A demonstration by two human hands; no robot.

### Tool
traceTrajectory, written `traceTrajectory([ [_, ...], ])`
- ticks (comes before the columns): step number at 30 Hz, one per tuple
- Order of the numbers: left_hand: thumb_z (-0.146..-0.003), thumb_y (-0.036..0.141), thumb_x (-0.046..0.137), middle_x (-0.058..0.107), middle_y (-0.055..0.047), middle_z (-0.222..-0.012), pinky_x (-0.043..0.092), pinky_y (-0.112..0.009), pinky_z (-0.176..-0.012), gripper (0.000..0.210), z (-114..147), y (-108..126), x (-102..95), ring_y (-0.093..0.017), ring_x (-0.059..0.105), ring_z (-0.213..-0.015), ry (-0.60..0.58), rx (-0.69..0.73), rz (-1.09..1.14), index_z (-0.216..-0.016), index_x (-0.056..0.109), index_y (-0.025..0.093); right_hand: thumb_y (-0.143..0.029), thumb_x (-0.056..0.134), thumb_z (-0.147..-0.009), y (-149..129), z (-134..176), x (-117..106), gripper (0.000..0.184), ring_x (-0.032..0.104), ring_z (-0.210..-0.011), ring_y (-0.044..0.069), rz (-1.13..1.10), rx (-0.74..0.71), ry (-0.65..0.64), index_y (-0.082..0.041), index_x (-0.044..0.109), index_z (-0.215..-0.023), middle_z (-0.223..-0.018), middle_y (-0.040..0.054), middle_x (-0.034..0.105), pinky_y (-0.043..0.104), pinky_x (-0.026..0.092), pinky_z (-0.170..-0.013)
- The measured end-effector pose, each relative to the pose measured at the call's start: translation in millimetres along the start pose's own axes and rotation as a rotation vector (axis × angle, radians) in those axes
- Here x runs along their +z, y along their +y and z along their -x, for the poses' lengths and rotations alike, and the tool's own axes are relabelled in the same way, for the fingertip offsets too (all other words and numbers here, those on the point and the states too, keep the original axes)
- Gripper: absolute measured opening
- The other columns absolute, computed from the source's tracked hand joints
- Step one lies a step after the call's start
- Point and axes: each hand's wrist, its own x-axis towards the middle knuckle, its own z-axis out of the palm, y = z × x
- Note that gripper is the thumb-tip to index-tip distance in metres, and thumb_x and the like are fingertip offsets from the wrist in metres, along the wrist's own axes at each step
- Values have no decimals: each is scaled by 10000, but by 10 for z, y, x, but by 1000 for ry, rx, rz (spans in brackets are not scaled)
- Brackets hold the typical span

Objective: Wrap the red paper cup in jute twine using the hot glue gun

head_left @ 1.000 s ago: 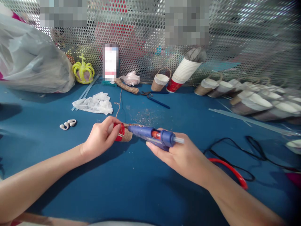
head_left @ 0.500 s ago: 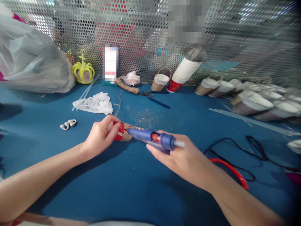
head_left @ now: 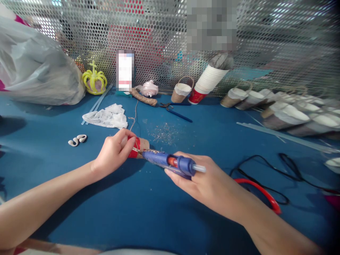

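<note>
My left hand [head_left: 117, 150] is closed on the rim end of a red paper cup [head_left: 135, 146] lying on its side. Brown twine [head_left: 145, 144] wraps the cup's base end, and a loose strand [head_left: 135, 117] runs back to a twine roll [head_left: 143, 97]. In my right hand [head_left: 199, 177] is a blue hot glue gun [head_left: 164, 161] with a clear glue stick [head_left: 199, 168] sticking out of its back. Its nozzle touches or nearly touches the cup's side at the edge of the twine. My right fingers under the gun's body are partly hidden.
Behind stand pliers [head_left: 176, 112], stacked paper cups [head_left: 211, 81], a phone [head_left: 125, 71] and a yellow crown-shaped piece [head_left: 94, 79]. Twine-wrapped cups [head_left: 289, 113] crowd the right, near a black cord [head_left: 261, 161] and a red curved handle [head_left: 261, 189]. Crumpled white material [head_left: 107, 117] lies left.
The glue gun's nozzle has shifted slightly left and down along the cup, toward me. My left hand and the cup have barely moved.
</note>
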Motion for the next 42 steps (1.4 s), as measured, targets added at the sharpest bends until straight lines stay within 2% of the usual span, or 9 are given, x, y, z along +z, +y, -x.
traceTrajectory([
  [6, -840, 279, 467, 601, 20, -599, 391, -174, -499, 165, 6, -1, 4, -84, 493, -492, 8, 26, 7, -840, 575, 154, -171, 523, -803, -9, -8, -12, 167, 484, -468, 104, -12, 36, 12, -201, 466, -650, -579, -23, 528, 225, 403, -483],
  [13, -846, 232, 476, 613, 22, -602, 387, -155, -481, 127, 28, -15, 5, -71, 503, -483, 32, 145, -14, -851, 573, 150, -194, 512, -805, 40, -40, -17, 182, 503, -483, 113, 21, -52, 93, -200, 482, -626, -579, -7, 553, 233, 423, -535],
  [15, -848, 226, 478, 614, 24, -600, 383, -149, -468, 119, 37, -29, 9, -66, 499, -471, 35, 190, -6, -864, 569, 150, -185, 509, -799, 43, -55, -23, 167, 488, -463, 108, -5, -27, 101, -198, 495, -633, -556, -13, 545, 225, 421, -514],
  [19, -851, 202, 474, 622, 18, -610, 384, -145, -455, 111, 56, -56, 12, -60, 497, -457, 36, 267, -2, -894, 558, 144, -182, 488, -793, 38, -85, -49, 143, 512, -474, 115, -51, 74, 51, -191, 555, -667, -546, -11, 564, 216, 426, -492],
  [22, -852, 193, 471, 611, 20, -603, 389, -148, -457, 108, 68, -71, 11, -59, 490, -448, 42, 301, -29, -909, 549, 145, -199, 479, -791, 38, -104, -60, 187, 490, -436, 114, -50, 128, 12, -197, 558, -622, -485, -23, 535, 224, 411, -468],
  [25, -851, 184, 460, 585, 30, -578, 399, -156, -465, 113, 75, -75, 7, -63, 493, -440, 39, 352, -63, -923, 540, 150, -215, 475, -797, 38, -117, -57, 252, 468, -399, 108, -66, 168, 4, -207, 503, -547, -416, -41, 491, 223, 395, -451],
  [28, -850, 178, 446, 613, 8, -647, 425, -163, -496, 118, 76, -66, 2, -73, 541, -490, 40, 387, -89, -929, 532, 156, -234, 492, -801, 29, -122, -54, 311, 459, -383, 104, -85, 204, 6, -213, 437, -495, -377, -52, 468, 224, 386, -441],
  [36, -850, 159, 437, 551, 45, -561, 411, -158, -473, 109, 76, -40, 8, -66, 517, -451, 53, 424, -118, -927, 515, 163, -242, 498, -825, 58, -145, -31, 352, 454, -371, 100, -53, 198, 1, -211, 437, -481, -366, -53, 483, 237, 389, -458],
  [42, -848, 130, 438, 543, 40, -596, 400, -151, -474, 123, 78, -47, 9, -60, 517, -470, 41, 468, -112, -943, 511, 155, -235, 513, -819, 78, -147, -22, 375, 466, -371, 98, -54, 187, -10, -212, 426, -455, -361, -52, 487, 230, 396, -462],
])
